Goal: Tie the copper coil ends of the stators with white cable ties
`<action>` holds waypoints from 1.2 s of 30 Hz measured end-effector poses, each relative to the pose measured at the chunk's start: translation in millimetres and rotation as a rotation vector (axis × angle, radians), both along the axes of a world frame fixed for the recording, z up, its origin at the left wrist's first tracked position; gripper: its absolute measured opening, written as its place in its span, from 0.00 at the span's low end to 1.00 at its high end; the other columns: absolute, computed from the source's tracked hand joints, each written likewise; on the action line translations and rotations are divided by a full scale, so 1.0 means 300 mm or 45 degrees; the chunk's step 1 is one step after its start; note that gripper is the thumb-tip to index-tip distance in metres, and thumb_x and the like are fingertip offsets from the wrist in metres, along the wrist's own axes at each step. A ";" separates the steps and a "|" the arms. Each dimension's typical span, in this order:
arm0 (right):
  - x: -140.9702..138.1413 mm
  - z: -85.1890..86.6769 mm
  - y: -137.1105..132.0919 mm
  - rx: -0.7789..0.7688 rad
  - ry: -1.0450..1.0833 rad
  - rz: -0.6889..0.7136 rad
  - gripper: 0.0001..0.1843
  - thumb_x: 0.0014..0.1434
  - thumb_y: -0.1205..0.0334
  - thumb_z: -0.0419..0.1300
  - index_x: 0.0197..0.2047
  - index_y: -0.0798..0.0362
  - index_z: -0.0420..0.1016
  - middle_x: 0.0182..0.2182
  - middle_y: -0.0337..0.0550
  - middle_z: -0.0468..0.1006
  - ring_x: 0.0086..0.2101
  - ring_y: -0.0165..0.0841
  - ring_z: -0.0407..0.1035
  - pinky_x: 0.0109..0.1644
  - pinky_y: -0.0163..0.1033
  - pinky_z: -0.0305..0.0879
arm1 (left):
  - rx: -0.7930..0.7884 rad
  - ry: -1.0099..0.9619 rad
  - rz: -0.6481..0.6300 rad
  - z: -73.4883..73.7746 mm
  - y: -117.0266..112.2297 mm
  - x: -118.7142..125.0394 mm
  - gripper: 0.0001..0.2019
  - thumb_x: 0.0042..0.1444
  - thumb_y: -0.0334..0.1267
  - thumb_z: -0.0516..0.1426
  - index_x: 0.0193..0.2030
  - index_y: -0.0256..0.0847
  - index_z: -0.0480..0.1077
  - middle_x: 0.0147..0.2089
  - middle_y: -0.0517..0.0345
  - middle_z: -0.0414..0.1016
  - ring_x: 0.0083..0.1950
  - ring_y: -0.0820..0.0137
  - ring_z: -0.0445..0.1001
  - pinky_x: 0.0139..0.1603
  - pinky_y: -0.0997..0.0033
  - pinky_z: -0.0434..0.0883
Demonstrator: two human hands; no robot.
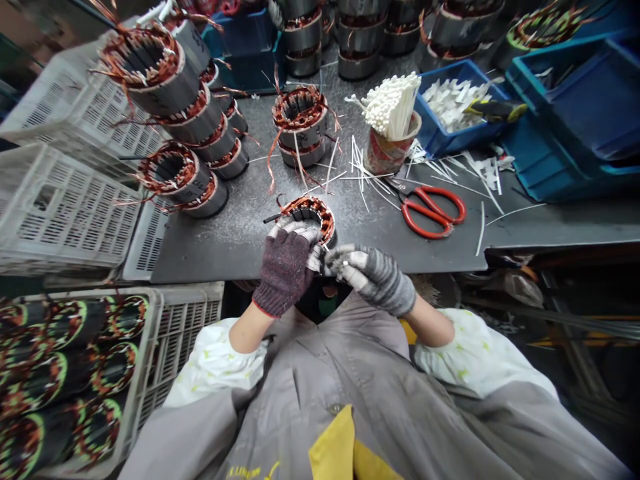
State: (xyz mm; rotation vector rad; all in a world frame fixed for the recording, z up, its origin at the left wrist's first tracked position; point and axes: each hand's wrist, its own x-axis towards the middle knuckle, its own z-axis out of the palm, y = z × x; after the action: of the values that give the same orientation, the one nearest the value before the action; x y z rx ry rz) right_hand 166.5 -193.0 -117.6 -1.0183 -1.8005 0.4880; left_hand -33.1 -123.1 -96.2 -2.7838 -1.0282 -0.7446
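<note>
A motor stator (pixel 327 220) with copper windings lies at the table's front edge, its open end facing up. My left hand (pixel 286 267), in a dark purple knit glove with pale fingertips, is closed over its near rim and hides much of its side. My right hand (pixel 375 275), in a grey striped glove, pinches just right of the stator. A short white tie (pixel 327 247) shows between the winding and these fingers; its rest is hidden. Behind stands a two-high stack of stators (pixel 303 137) with white ties hanging from it.
Red-handled scissors (pixel 434 211) lie at right among cut white ties. A cup (pixel 387 150) holds many white ties. A blue bin (pixel 445 137) contains white scraps and a yellow-black tool (pixel 495 110). Stator stacks (pixel 187 183) stand left; a crate (pixel 153 320) of stators sits lower left.
</note>
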 end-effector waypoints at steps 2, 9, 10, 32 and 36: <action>-0.018 -0.036 0.035 -0.022 0.042 -0.012 0.13 0.71 0.61 0.54 0.43 0.51 0.80 0.49 0.48 0.84 0.46 0.34 0.80 0.51 0.39 0.77 | 0.016 -0.073 0.034 -0.003 -0.005 0.010 0.17 0.67 0.37 0.51 0.60 0.37 0.70 0.56 0.44 0.79 0.63 0.57 0.73 0.69 0.50 0.64; -0.046 -0.072 0.016 -0.155 0.431 -0.215 0.12 0.70 0.55 0.58 0.46 0.47 0.84 0.42 0.43 0.86 0.42 0.34 0.81 0.48 0.39 0.79 | -0.088 -0.401 0.352 -0.016 -0.029 0.058 0.20 0.67 0.43 0.56 0.62 0.39 0.68 0.58 0.44 0.79 0.63 0.57 0.74 0.65 0.53 0.69; -0.046 -0.066 0.005 -0.172 0.478 -0.241 0.12 0.70 0.55 0.59 0.46 0.47 0.84 0.39 0.42 0.86 0.38 0.33 0.81 0.44 0.37 0.79 | -0.095 -0.396 0.368 -0.017 -0.032 0.063 0.20 0.66 0.44 0.57 0.62 0.38 0.68 0.58 0.43 0.79 0.63 0.57 0.74 0.66 0.52 0.68; -0.087 -0.054 -0.005 0.088 0.319 -0.282 0.07 0.67 0.64 0.55 0.40 0.48 0.75 0.40 0.45 0.82 0.41 0.35 0.79 0.46 0.42 0.76 | -0.030 -0.131 0.122 -0.001 -0.011 0.030 0.15 0.67 0.39 0.53 0.56 0.36 0.70 0.54 0.44 0.80 0.63 0.56 0.73 0.69 0.48 0.64; -0.067 -0.050 -0.015 0.011 0.201 -0.584 0.13 0.62 0.54 0.63 0.48 0.50 0.75 0.43 0.49 0.80 0.35 0.37 0.75 0.40 0.43 0.73 | 0.008 -0.145 0.098 -0.003 -0.010 0.024 0.15 0.67 0.39 0.53 0.56 0.36 0.70 0.55 0.43 0.80 0.63 0.56 0.74 0.68 0.48 0.65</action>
State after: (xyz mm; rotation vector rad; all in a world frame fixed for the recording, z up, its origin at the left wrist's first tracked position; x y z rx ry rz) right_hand 146.4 -197.5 -132.6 -1.3025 -1.3719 0.2663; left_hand -26.0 -126.2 -97.1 -2.7066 -1.1425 -0.9037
